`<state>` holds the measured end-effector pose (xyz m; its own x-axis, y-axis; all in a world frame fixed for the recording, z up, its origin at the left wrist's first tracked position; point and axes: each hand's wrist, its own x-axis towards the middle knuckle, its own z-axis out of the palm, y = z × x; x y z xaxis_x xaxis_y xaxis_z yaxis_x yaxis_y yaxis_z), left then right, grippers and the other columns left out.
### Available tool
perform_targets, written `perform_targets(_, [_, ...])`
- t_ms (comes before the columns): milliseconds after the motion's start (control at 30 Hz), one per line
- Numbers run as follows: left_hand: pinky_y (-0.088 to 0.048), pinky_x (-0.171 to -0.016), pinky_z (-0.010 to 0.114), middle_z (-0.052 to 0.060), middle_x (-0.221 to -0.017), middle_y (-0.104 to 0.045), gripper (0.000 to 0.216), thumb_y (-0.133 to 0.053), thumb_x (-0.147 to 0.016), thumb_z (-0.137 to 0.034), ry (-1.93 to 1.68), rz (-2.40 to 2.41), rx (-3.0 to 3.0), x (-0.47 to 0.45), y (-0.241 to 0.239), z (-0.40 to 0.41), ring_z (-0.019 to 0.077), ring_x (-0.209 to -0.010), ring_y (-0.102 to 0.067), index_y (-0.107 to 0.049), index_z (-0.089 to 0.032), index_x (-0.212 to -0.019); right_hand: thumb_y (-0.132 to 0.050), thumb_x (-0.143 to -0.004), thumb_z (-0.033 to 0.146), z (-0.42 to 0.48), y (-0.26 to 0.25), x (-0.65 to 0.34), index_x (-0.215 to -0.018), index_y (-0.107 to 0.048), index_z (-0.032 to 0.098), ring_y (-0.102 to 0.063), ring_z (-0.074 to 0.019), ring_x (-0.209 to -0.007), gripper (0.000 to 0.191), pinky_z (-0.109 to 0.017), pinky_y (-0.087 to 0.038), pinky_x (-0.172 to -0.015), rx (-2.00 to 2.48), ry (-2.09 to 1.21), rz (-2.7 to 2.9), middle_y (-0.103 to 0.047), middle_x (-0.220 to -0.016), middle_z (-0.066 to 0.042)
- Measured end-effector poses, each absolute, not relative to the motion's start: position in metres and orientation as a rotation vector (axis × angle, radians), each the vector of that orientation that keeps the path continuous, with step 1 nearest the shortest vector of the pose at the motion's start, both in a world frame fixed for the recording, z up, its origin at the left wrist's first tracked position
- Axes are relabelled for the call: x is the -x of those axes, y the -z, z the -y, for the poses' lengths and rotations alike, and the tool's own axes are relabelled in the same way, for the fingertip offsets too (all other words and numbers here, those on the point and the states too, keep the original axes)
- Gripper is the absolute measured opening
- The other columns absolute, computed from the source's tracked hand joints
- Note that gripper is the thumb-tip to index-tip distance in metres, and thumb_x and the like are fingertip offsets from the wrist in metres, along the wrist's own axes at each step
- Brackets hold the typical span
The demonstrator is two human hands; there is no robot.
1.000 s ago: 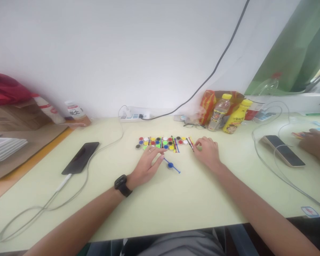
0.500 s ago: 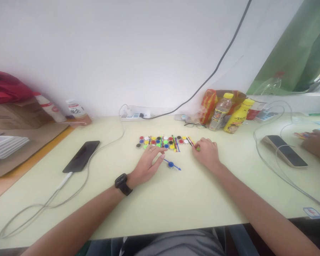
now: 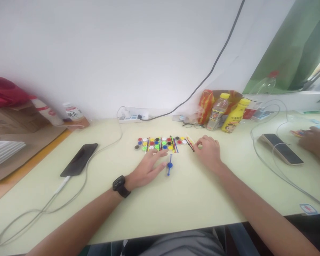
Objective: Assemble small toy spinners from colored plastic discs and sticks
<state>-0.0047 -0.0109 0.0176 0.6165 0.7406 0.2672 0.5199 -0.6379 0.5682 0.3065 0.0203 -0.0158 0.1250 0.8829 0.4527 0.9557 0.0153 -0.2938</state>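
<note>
Sitting near centre, one blue spinner (image 3: 170, 165) looks together; farther, discs (image 3: 156, 146) and sticks (image 3: 190, 144) lie separate! Left hand (image 3: 145, 169) spread beside it; right hand (image 3: 209, 151) curled, pinch unclear.

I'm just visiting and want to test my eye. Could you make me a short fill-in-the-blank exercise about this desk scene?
The person's left hand is near a pointer whose colour is ____.
The right hand is beside the coloured pieces, while the black watch is worn on the ____ arm.
The two bottles in front of the red-and-yellow bag have ____ caps.

Missing words: blue; left; yellow.
</note>
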Motion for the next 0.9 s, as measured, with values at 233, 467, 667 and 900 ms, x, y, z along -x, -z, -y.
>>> perform_targets(233, [-0.039, -0.114, 0.052, 0.009, -0.142, -0.060, 0.044, -0.048, -0.106, -0.038, -0.801, -0.918, -2.458, 0.002, -0.025, 0.015, 0.0293, -0.128, -0.048, -0.049, -0.029, -0.149, -0.057, -0.086, 0.026, -0.016, 0.008, -0.307, -0.073, -0.061, 0.020, -0.059, -0.0229, -0.085, 0.015, -0.036, -0.034, -0.079, 1.771, 0.182, 1.701, -0.067, -0.085, -0.006])
perform_targets(467, [-0.043, -0.108, 0.048, 0.008, -0.126, -0.067, 0.033, -0.048, -0.106, -0.033, -0.953, -1.001, -2.439, 0.002, -0.020, 0.011, 0.0277, -0.121, -0.054, -0.059, -0.028, -0.137, -0.059, -0.081, 0.030, -0.008, -0.001, -0.306, -0.071, -0.055, 0.022, -0.062, -0.0205, -0.071, 0.013, -0.032, -0.041, -0.070, 1.649, -0.049, 1.580, -0.068, -0.073, -0.002])
perform_targets(667, [-0.049, -0.092, 0.039, 0.005, -0.099, -0.067, 0.027, -0.047, -0.106, -0.034, -0.918, -1.037, -2.402, 0.002, -0.014, 0.009, 0.0224, -0.098, -0.062, -0.061, -0.024, -0.128, -0.065, -0.075, 0.029, -0.002, -0.006, -0.303, -0.070, -0.053, 0.023, -0.062, -0.0176, -0.062, 0.014, -0.027, -0.044, -0.060, 1.556, -0.267, 1.497, -0.068, -0.066, 0.000])
perform_targets(900, [-0.051, -0.083, 0.036, 0.005, -0.098, -0.068, 0.023, -0.048, -0.106, -0.038, -0.852, -1.011, -2.384, 0.004, -0.008, 0.006, 0.0199, -0.089, -0.063, -0.063, -0.023, -0.115, -0.060, -0.076, 0.023, -0.004, -0.007, -0.302, -0.094, -0.066, 0.022, -0.063, -0.0174, -0.063, 0.019, -0.029, -0.049, -0.066, 1.481, -0.240, 1.609, -0.069, -0.069, 0.001])
